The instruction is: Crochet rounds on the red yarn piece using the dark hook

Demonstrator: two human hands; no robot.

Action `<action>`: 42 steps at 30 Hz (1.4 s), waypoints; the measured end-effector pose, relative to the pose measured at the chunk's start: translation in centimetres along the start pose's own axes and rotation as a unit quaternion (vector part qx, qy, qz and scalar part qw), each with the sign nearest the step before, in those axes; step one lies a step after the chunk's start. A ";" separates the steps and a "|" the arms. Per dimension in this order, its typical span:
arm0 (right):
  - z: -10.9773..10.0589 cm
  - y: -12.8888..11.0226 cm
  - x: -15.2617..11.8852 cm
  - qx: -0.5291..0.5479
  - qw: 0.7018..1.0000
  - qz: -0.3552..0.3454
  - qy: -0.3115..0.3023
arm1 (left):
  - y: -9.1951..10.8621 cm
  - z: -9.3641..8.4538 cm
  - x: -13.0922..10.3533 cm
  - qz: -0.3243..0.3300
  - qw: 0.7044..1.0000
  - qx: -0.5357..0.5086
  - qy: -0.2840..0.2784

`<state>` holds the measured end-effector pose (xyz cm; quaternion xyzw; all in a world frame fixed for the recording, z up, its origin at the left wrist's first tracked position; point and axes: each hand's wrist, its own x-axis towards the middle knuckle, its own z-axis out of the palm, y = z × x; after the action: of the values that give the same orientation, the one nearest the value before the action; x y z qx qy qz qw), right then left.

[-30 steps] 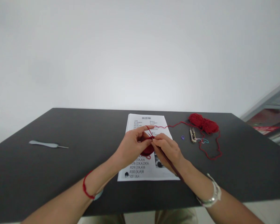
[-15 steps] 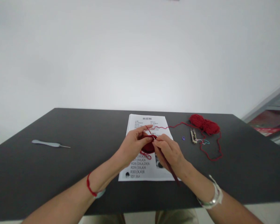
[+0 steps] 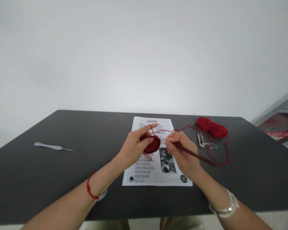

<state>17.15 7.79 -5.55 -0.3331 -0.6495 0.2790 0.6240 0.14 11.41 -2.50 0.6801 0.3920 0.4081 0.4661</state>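
Note:
My left hand (image 3: 134, 143) pinches a round, dark red crocheted piece (image 3: 152, 145), with its index finger stretched out and red yarn looped over it. To the right, my right hand (image 3: 183, 153) grips a crochet hook (image 3: 194, 154) with a dark red handle, its thin metal tip pointing left at the edge of the piece. Whether the tip touches the stitches is too small to tell. A red yarn strand runs from the piece to a red yarn skein (image 3: 211, 127) at the right. Beneath both hands lies a printed sheet (image 3: 144, 179) with text and pictures.
A second hook with a pale grey handle (image 3: 48, 146) lies at the left of the dark table (image 3: 86, 127). Small scissors (image 3: 201, 140) and a light blue loop (image 3: 213, 146) lie below the skein. A white wall rises behind the table.
My right hand has moved right, away from the crocheted piece, and the hook has turned flatter. More of the round piece and the sheet's picture now show.

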 end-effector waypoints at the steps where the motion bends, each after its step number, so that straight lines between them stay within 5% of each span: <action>1: -0.2 0.0 -0.1 -0.049 0.997 -0.046 -0.022 | 0.0 -0.1 0.0 -0.002 1.000 -0.001 0.003; 4: -0.5 0.0 -0.3 -0.073 0.992 -0.086 -0.049 | 0.0 -0.3 0.1 -0.004 1.000 0.009 0.011; 7: -0.3 0.0 0.2 0.064 0.998 0.019 -0.009 | 0.2 -0.4 0.1 -0.011 1.000 0.001 0.001; 10: 0.3 -0.1 0.8 0.225 0.965 0.138 0.005 | 0.3 -0.1 0.0 -0.030 0.997 -0.070 -0.026; 13: 0.8 0.1 0.8 0.258 0.950 0.173 0.008 | 0.4 0.3 -0.1 -0.057 0.988 -0.135 -0.042; 17: 1.2 1.2 -0.3 0.039 0.999 0.017 0.023 | 0.5 0.9 -0.4 -0.091 0.977 -0.190 -0.033; 20: 1.0 1.9 -1.2 -0.207 0.966 -0.153 -0.013 | 0.5 1.2 -0.5 -0.116 0.966 -0.228 -0.027; 23: 0.6 2.2 -1.3 -0.249 0.943 -0.220 -0.033 | 0.3 1.1 -0.4 -0.159 0.944 -0.287 -0.043; 26: 0.4 2.0 -0.9 -0.165 0.967 -0.189 -0.032 | 0.1 0.7 -0.1 -0.186 0.917 -0.343 -0.082; 29: 0.5 1.5 -0.3 -0.028 0.997 -0.078 -0.008 | -0.1 -0.1 0.3 -0.187 0.909 -0.360 -0.095; 32: 0.5 1.1 0.2 0.157 0.987 0.045 0.002 | 0.0 -0.8 0.6 -0.180 0.914 -0.346 -0.107; 42: -0.8 0.0 1.0 0.224 0.972 0.073 -0.021 | 0.3 -2.5 0.9 -0.169 0.917 -0.307 -0.192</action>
<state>17.96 8.56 -4.90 -0.2257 -0.5574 0.4690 0.6469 -1.83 12.90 -1.42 0.4921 0.2595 0.2853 0.7805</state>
